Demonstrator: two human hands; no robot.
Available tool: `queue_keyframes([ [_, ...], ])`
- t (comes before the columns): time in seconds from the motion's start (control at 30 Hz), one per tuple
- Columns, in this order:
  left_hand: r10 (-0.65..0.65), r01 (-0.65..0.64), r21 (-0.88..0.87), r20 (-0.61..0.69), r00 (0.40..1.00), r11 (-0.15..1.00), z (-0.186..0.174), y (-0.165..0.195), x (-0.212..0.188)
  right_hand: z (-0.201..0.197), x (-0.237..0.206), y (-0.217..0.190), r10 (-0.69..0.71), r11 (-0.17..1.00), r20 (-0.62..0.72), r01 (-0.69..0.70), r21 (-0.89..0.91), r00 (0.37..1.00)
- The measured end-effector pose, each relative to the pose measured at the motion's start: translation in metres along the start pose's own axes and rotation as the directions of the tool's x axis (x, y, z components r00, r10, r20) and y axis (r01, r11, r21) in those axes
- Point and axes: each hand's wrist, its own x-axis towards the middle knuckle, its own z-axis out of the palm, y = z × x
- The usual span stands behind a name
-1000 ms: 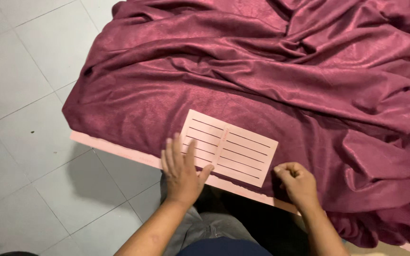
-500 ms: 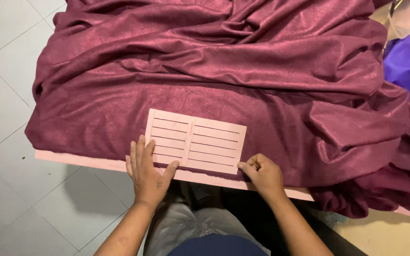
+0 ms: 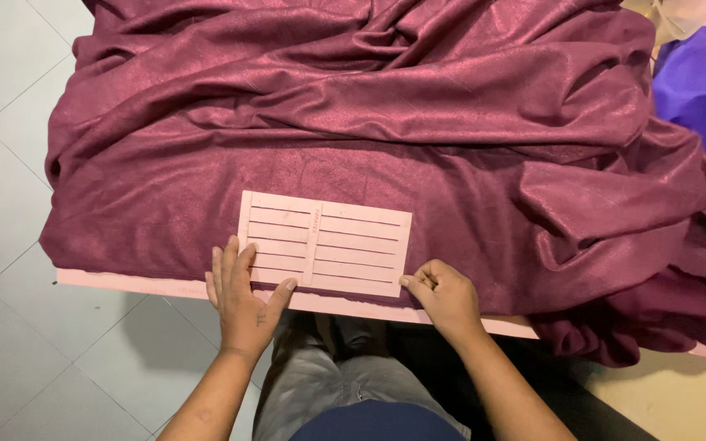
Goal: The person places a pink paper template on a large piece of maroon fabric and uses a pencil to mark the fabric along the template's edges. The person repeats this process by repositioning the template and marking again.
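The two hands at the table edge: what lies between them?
In the head view, the near edge of the slotted pale template lies between the left hand and the right hand, resting on maroon cloth.

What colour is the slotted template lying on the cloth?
Pale pink, with dark horizontal slots in two columns; the slotted template shows in the head view.

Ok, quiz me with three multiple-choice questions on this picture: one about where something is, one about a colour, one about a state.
1. Where does the slotted card lie?
A. on the floor
B. on the cloth near the table's front edge
C. under the cloth

2. What colour is the cloth?
A. maroon
B. green
C. white

3. How is the left hand?
A. fist in the air
B. gripping scissors
C. flat, fingers on the card

B: the card rests on the fabric.
A: maroon folds.
C: fingers are spread on its corner; the right hand touches the other corner.
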Motion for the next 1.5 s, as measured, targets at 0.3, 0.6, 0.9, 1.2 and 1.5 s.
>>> queue_keyframes([
  [0.3,0.201,-0.219,0.292,0.089,0.976,0.931,0.006,0.035,0.002,0.002,0.002,-0.003,0.006,0.998,-0.003,-0.006,-0.064,1.000],
  [0.6,0.309,-0.350,0.195,0.211,0.927,0.916,-0.003,0.059,0.004,-0.006,0.017,-0.012,-0.118,0.947,0.004,0.111,0.303,0.993],
  [0.9,0.313,-0.349,0.193,0.196,0.929,0.917,0.001,0.051,0.002,0.005,0.025,-0.032,-0.215,0.945,0.069,0.189,0.268,0.974],
  [1.2,0.300,-0.344,0.194,0.225,0.927,0.918,0.001,0.047,0.003,-0.002,0.011,-0.034,-0.330,0.943,-0.028,0.329,-0.048,0.943],
  [1.5,0.295,-0.337,0.175,0.226,0.928,0.925,-0.003,0.049,0.005,0.023,0.005,-0.063,-0.420,0.908,-0.015,0.420,-0.003,0.907],
])
